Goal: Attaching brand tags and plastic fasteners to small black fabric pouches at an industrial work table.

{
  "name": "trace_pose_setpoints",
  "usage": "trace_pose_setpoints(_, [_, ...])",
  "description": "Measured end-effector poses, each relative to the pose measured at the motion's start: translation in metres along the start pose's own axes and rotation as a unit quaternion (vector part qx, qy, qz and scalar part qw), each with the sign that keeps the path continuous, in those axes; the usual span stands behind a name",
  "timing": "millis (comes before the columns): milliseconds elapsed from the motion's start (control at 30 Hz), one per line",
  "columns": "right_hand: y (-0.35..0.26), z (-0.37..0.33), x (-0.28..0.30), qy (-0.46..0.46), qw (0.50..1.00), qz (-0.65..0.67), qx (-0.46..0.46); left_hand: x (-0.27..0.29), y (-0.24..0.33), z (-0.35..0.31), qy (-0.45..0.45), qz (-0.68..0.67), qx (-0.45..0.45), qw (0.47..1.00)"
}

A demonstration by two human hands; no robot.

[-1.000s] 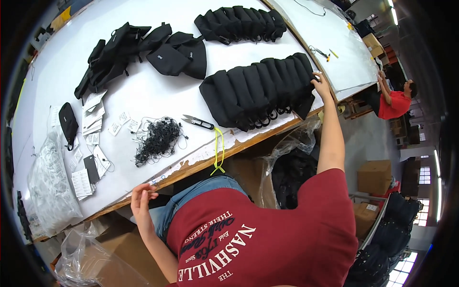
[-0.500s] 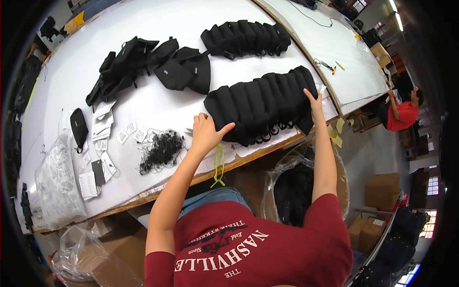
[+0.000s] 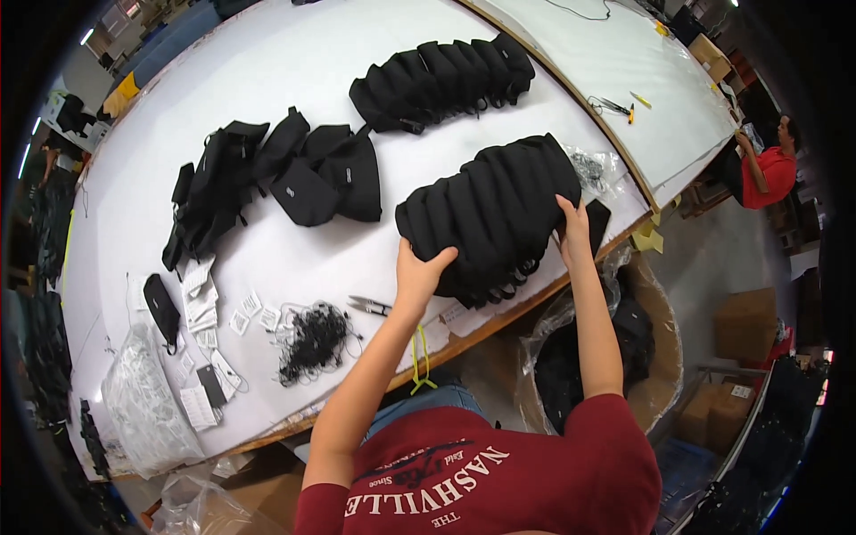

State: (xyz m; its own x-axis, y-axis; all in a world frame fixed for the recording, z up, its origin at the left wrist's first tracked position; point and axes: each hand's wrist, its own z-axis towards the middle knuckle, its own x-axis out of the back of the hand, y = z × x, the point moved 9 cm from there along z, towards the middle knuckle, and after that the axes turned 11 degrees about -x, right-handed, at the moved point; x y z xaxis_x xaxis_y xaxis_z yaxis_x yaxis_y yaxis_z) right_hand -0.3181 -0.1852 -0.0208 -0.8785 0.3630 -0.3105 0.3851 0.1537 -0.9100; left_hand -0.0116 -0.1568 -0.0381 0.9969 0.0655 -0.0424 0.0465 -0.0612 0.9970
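Observation:
A row of black fabric pouches [image 3: 489, 209], packed side by side with small strap loops along the near edge, lies on the white table. My left hand [image 3: 423, 275] presses on its left end, thumb on the near side and fingers partly hidden behind. At the right end, my right hand [image 3: 573, 229] closes on the last pouch. A separate black piece [image 3: 596, 223] lies just right of that hand, partly hidden. Scissors [image 3: 368, 306] rest left of my left hand, near a tangle of black strings [image 3: 314, 341].
A second row of black pouches [image 3: 441, 82] and loose black bags [image 3: 330, 183] lie farther back. White tags [image 3: 201, 299], a lone pouch [image 3: 162, 312] and a clear plastic bag [image 3: 147, 406] are at left. Below the table edge stands a lined carton [image 3: 664, 343]. A co-worker [image 3: 771, 174] sits right.
My hands have come closer together, squeezing the row shorter. A black piece now shows apart at its right end. The whole view has shifted slightly.

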Motion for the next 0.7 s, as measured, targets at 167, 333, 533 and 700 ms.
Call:
trace_pose_setpoints(167, [-0.058, 0.048, -0.027, 0.028, 0.998, -0.003, 0.049, -0.011, 0.08, 0.069, -0.012, -0.065, -0.081, 0.995])
trace_pose_setpoints(333, [-0.137, 0.14, -0.106, -0.031, 0.99, -0.017, 0.137, 0.0, 0.149, 0.19, 0.018, 0.012, -0.16, 0.987])
trace_pose_setpoints(533, [-0.147, 0.263, -0.143, 0.018, 0.982, -0.149, 0.112, 0.011, 0.124, 0.291, 0.03, 0.124, -0.067, 0.99])
trace_pose_setpoints(700, [-0.111, 0.316, -0.1, 0.182, 0.946, -0.207, 0.171, 0.037, 0.057, 0.318, -0.021, 0.22, 0.039, 0.974])
